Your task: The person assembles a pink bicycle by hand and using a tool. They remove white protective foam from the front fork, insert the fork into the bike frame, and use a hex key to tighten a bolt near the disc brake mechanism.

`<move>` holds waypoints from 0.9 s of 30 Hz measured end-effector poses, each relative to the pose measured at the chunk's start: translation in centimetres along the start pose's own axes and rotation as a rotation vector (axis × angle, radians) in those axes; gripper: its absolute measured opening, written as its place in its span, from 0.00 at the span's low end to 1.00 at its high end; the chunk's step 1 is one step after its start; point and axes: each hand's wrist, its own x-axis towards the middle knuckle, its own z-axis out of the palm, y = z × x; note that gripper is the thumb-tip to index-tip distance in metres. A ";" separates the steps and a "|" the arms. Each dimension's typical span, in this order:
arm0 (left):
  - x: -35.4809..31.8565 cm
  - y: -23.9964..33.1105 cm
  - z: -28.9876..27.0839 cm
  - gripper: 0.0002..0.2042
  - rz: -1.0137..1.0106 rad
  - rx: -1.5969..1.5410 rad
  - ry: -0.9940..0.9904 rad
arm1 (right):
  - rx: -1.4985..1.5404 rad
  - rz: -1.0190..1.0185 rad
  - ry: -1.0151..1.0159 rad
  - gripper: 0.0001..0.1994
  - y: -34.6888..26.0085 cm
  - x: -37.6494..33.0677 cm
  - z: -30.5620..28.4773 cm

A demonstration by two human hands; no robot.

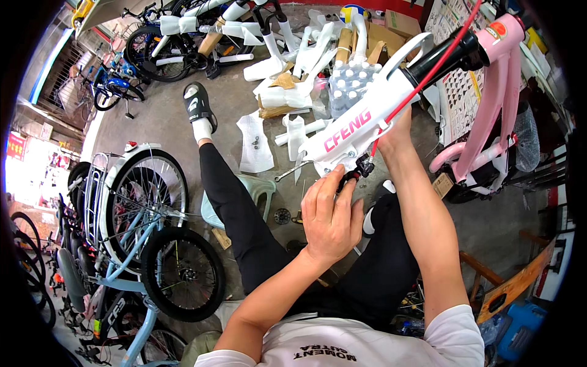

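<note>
A white bicycle fork (pixel 361 125) with pink lettering slants across the upper right, joined to a pink bicycle frame (pixel 498 79). At its lower end sits a black-and-red disc brake caliper (pixel 358 171), fed by a red cable (pixel 422 82). My left hand (pixel 330 217) is closed at the caliper, bent fingertips pressed to its lower side. My right hand (pixel 396 134) reaches behind the fork leg, close to the cable; its fingers are hidden there. A silver wrench (pixel 290 172) sticks out at the fork's lower left end; what its other end meets is unclear.
Below the fork stands a pale green plastic stool (pixel 263 196). White foam wrapping (pixel 287 95) and cardboard (pixel 391 24) are heaped ahead. A light-blue bicycle (pixel 131 275) and others crowd the left. A wooden bench (pixel 516 281) and a blue case (pixel 520 330) stand lower right.
</note>
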 end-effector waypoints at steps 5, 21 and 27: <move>-1.1 -0.4 0.4 0.23 -0.013 -0.074 0.024 | -0.069 -0.005 0.085 0.20 -0.3 -1.1 1.2; -4.3 -2.6 -1.0 0.21 -0.042 -0.250 0.050 | -0.060 0.018 0.011 0.17 -0.8 -1.8 1.4; -0.6 -3.1 -1.4 0.21 -0.409 -0.495 0.171 | -0.093 0.006 -0.008 0.17 -0.7 -1.3 0.8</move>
